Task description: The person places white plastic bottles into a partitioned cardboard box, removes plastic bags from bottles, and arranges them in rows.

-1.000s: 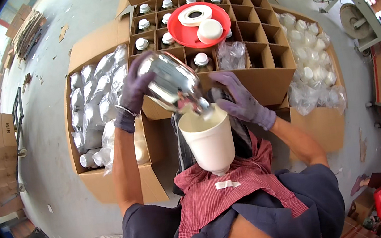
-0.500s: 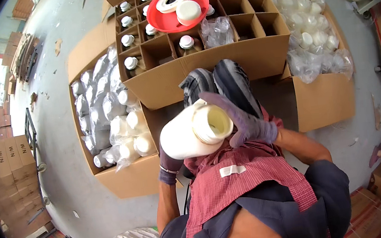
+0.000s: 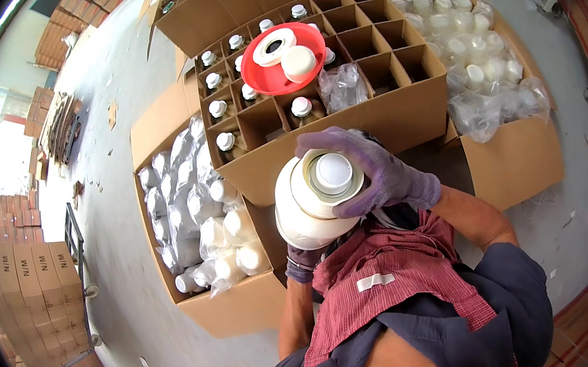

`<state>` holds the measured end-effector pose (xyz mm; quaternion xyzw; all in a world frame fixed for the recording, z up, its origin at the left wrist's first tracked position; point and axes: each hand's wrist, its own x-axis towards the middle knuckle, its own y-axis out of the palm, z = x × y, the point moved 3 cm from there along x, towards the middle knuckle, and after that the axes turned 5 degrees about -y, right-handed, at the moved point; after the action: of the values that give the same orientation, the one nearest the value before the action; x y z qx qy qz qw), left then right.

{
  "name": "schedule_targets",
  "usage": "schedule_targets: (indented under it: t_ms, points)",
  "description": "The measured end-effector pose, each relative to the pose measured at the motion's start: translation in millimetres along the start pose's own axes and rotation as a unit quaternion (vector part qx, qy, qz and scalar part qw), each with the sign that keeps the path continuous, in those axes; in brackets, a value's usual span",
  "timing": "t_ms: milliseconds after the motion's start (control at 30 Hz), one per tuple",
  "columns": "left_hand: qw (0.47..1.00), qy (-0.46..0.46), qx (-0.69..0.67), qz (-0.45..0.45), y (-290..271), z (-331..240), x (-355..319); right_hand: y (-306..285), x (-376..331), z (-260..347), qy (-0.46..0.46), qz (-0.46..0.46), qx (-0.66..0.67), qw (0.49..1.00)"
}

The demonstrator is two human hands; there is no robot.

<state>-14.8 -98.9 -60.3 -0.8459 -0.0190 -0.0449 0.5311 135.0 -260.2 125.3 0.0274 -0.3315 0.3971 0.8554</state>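
White jar (image 3: 292,202): both hands at it

Loc: above red checked apron (image 3: 393,274), near side of divided carton (image 3: 375,124). White cap (image 3: 334,171) shows w/in jar mouth. R hand (image 3: 383,172): fingers curled round rim, gripping. L hand (image 3: 304,258) low under jar, mostly hidden; can't tell if fingers grip. Handling (est.): stiff plastic, smooth, prob. slippery, not v. fragile; mod. wt. Best hold: base + neck.

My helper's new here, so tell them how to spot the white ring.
Find the big divided cardboard box in the upper middle. Over its compartments sits a round red dish. Inside it, beside a plain white cap, lies the white ring, the one with a dark round centre.
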Motion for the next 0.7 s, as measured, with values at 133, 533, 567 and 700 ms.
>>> schedule_targets:
  t_ms: [133, 533, 567, 700]
  points:
    - [1.0, -0.014, -0.008, 0.009, 4.6, 3.9, -3.1, 3.7, 5.7, -0.4, 0.016, -0.037, 0.025, 0.999]
    - [0.956, -0.067, -0.203, 0.201, -148.5, 91.5, 98.2, 8.4, -104.5, -44.1, 0.193, 0.018, -0.079, 0.978]
    - [0.972, -0.02, -0.112, 0.208, -147.0, 67.2, 117.1, 13.3, -117.9, -49.0, 0.205, 0.061, -0.112, 0.97]
    - [0.931, 0.01, 0.143, 0.334, -89.7, -48.2, 140.4, 0.2, -90.5, -64.4, 0.337, 0.385, -0.315, 0.8]
